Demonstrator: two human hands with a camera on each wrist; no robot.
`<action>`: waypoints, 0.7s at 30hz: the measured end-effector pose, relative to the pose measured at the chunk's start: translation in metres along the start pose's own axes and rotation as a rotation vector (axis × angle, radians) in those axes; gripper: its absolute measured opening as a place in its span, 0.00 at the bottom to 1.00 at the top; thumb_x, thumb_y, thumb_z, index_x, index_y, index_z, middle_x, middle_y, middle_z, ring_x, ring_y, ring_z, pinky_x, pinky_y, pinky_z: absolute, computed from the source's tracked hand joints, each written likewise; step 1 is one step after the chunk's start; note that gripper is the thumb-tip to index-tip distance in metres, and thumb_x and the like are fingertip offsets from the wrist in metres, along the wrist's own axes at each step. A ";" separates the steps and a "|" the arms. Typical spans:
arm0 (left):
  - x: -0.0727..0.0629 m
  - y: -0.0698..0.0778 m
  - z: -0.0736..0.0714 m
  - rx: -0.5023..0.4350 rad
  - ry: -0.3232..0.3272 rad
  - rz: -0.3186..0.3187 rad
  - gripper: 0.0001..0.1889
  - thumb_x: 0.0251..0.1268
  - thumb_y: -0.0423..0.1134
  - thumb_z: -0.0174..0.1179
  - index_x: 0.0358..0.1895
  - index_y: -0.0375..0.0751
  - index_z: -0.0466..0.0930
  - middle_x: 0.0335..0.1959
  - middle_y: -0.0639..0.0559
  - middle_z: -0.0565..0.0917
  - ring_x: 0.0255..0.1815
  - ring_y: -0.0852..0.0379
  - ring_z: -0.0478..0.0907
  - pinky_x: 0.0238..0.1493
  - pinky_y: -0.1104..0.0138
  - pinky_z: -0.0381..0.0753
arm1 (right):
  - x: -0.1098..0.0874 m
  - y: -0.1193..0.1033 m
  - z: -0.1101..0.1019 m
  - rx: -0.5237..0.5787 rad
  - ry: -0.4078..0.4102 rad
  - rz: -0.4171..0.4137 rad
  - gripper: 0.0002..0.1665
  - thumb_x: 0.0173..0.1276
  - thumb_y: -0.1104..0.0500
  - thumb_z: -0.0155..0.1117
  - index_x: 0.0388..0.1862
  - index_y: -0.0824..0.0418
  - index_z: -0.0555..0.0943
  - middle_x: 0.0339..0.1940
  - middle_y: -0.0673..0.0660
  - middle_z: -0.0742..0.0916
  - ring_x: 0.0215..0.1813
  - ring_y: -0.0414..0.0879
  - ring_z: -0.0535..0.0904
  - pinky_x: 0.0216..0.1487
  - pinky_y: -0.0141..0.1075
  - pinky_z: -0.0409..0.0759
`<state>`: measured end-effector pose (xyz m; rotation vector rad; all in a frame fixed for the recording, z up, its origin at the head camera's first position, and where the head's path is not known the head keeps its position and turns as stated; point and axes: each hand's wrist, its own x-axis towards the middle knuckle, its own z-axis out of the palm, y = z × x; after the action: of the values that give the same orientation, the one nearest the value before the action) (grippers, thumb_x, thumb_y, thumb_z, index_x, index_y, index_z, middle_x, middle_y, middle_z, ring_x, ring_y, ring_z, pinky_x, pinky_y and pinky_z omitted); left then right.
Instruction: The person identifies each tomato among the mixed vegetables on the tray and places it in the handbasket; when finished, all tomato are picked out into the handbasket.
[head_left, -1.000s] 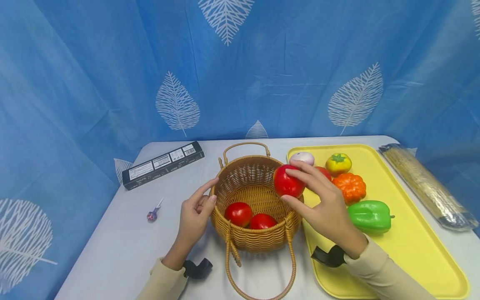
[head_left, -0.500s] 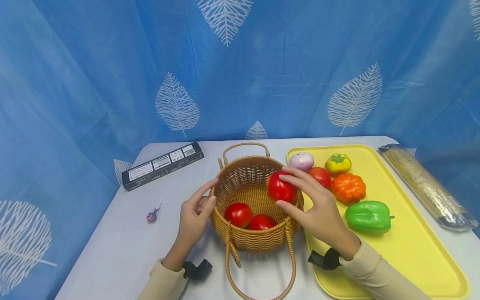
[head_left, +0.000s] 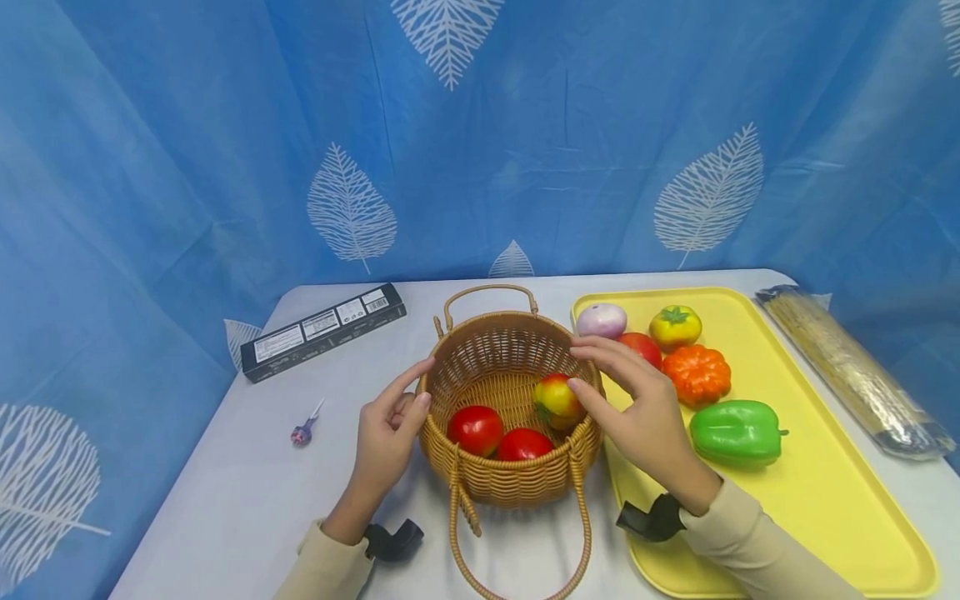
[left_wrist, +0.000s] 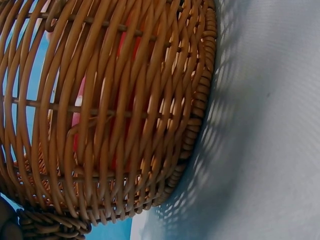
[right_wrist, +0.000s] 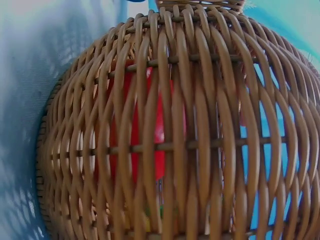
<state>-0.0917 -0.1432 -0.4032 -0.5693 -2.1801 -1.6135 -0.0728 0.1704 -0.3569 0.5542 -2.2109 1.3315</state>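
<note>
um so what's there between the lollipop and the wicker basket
In the head view, the left hand is there, right beside the wicker basket; bare white tabletop fills the stretch between hand and lollipop.

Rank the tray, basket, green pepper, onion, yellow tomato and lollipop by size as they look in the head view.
Largest to smallest:
1. Tray
2. Basket
3. Green pepper
4. Onion and yellow tomato, too alike to rank
5. Lollipop

White table [head_left: 225, 500]: bearing surface; wicker basket [head_left: 504, 483]: upright on table, reference item; yellow tray [head_left: 795, 517]: flat, immediately right of basket; lollipop [head_left: 302, 433]: lying left of basket, well apart; black box [head_left: 324, 332]: lying aslant, behind and left of basket; clear-wrapped packet [head_left: 855, 371]: far right of basket
</note>
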 end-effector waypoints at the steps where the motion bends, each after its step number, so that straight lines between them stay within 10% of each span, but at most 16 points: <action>1: 0.000 0.000 0.000 0.001 0.000 0.002 0.22 0.69 0.22 0.58 0.65 0.35 0.79 0.14 0.57 0.60 0.15 0.65 0.53 0.13 0.69 0.52 | 0.000 0.001 0.000 0.029 0.012 0.009 0.24 0.62 0.71 0.74 0.58 0.60 0.85 0.60 0.54 0.85 0.64 0.45 0.78 0.64 0.31 0.74; 8: 0.000 -0.003 0.000 -0.019 -0.005 0.008 0.22 0.69 0.22 0.58 0.66 0.36 0.79 0.14 0.57 0.60 0.15 0.66 0.53 0.13 0.69 0.51 | 0.002 0.013 -0.004 0.141 0.147 0.108 0.22 0.66 0.74 0.68 0.59 0.67 0.83 0.58 0.62 0.84 0.61 0.44 0.80 0.61 0.34 0.77; 21: 0.002 0.008 -0.001 -0.015 0.002 0.005 0.22 0.69 0.22 0.57 0.65 0.34 0.79 0.14 0.58 0.60 0.16 0.66 0.53 0.14 0.69 0.51 | 0.007 0.048 -0.016 -0.028 0.279 0.335 0.23 0.66 0.69 0.70 0.60 0.66 0.81 0.67 0.59 0.77 0.68 0.54 0.72 0.71 0.53 0.67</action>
<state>-0.0888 -0.1415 -0.3951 -0.5770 -2.1650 -1.6289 -0.1022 0.2054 -0.3797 -0.0197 -2.1443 1.4379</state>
